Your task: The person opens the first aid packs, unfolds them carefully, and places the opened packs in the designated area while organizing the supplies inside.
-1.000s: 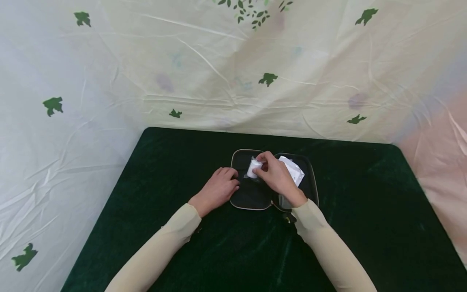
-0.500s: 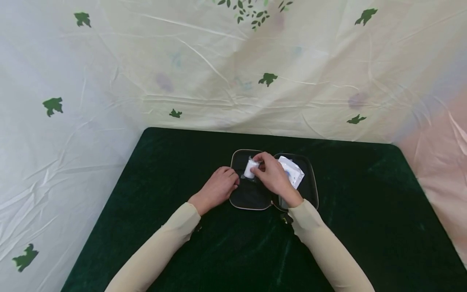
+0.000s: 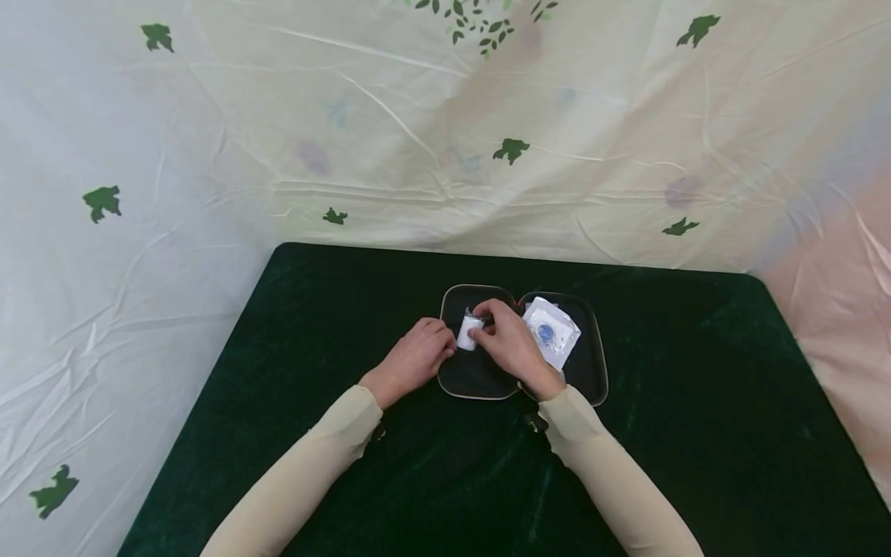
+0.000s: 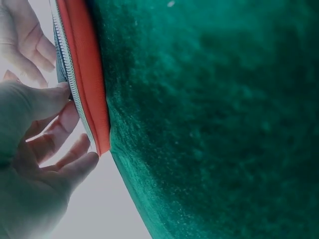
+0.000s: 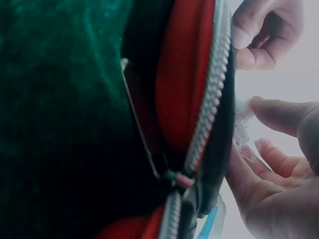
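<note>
A small zip case (image 3: 480, 383) lies open on the green cloth, its two dark halves side by side. My right hand (image 3: 511, 344) pinches a white bandage roll (image 3: 468, 333) in clear wrapping between thumb and fingers, over the left half. At that half's left rim is my left hand (image 3: 418, 352); in the left wrist view its thumb and fingers grip the case edge beside the silver zip (image 4: 75, 79). A white packet (image 3: 551, 329) with a blue round mark rests in the right half. The right wrist view shows the roll only as a blurred clear wrapper.
The case stands on a table (image 3: 334, 286) covered in dark green velvet. Pale cloth (image 3: 390, 155) with green leaf and bird shapes hangs behind and beside it. A zip pull (image 5: 139, 119) hangs at the case's near side, and its outer shell (image 4: 89, 74) is red.
My right hand has moved left and slightly nearer with the bandage roll, closer to my left hand. More of the white packet shows now. The left hand has hardly moved.
</note>
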A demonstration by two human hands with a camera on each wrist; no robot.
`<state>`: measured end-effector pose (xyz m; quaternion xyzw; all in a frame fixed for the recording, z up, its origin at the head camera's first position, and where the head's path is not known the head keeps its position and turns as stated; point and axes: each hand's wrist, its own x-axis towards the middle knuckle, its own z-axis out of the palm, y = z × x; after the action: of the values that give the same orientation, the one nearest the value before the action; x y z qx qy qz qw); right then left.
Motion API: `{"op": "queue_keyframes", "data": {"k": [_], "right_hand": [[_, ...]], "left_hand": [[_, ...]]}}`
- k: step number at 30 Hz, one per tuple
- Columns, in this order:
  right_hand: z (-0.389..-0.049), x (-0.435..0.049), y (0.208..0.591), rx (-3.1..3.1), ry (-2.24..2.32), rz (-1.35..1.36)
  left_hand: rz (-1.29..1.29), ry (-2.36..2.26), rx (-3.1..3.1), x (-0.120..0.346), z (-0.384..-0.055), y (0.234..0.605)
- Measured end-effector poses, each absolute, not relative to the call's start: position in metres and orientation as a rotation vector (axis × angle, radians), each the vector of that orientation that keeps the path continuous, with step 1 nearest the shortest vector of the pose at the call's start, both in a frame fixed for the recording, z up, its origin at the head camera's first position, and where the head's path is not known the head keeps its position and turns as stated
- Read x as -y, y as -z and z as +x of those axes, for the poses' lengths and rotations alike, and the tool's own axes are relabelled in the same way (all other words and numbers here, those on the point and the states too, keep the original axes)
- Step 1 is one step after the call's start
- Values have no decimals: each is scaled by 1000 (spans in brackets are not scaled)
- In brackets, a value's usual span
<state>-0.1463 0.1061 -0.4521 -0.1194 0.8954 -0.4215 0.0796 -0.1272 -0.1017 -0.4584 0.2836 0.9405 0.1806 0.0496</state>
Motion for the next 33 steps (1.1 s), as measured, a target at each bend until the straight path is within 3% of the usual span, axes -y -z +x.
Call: {"op": "queue_keyframes", "data": {"k": [33], "right_hand": [[-138,-104,460,-2640,1093,-586]], "left_hand": [[889,-682,-2859,105,-127,460]]}}
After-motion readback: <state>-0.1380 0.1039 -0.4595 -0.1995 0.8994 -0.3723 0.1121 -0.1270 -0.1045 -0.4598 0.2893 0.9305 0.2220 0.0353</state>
